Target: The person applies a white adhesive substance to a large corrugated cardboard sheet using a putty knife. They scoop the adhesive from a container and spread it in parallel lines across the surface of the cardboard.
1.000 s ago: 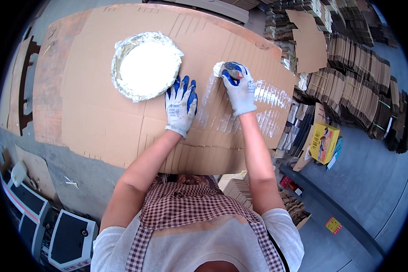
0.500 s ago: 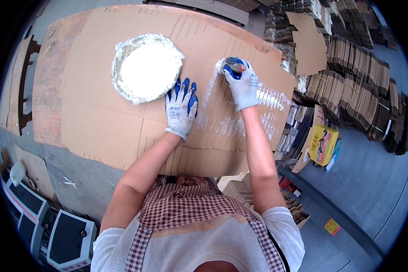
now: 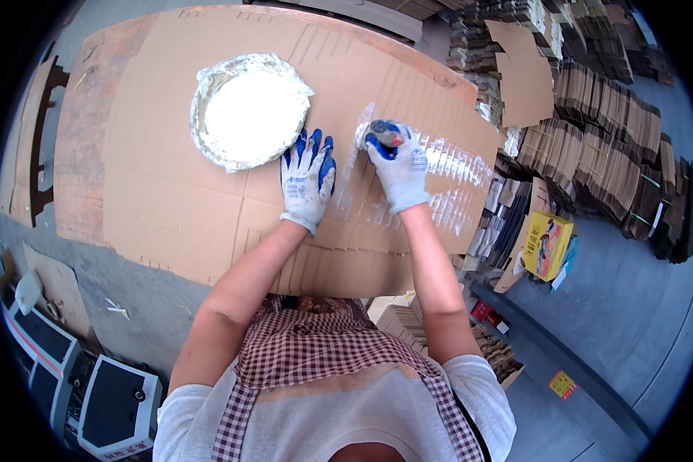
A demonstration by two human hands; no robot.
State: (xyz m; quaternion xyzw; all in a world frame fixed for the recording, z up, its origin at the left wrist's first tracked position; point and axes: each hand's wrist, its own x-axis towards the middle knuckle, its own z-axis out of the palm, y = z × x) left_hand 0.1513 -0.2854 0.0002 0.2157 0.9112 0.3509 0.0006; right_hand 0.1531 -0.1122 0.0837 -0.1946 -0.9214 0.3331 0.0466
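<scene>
A large flat cardboard sheet point(image 3: 169, 196) covers most of the wooden table in front of me. My gloved left hand point(image 3: 308, 183) lies flat on it, fingers spread, just right of a round basin point(image 3: 200, 127) wrapped in crinkled film and filled with bright white paste point(image 3: 258, 115). Farther right, my gloved right hand point(image 3: 399, 169) is closed round a short, dirty brush point(image 3: 385, 132) with a reddish spot on its stubby grip. The brush's working end is mostly hidden against the sheet. Shiny white paste streaks point(image 3: 456, 173) spread to the right of that hand and beneath it.
The wooden tabletop point(image 3: 85, 154) shows at the left. Stacked flattened cartons point(image 3: 600, 165) stand on the right, near a yellow box point(image 3: 547, 245). A white machine with dark panels point(image 3: 119, 408) is at lower left. More cardboard point(image 3: 400, 327) stands below the table's near edge.
My right hand has moved with the brush toward me and slightly left across the cardboard. The left hand stays flat in nearly the same place.
</scene>
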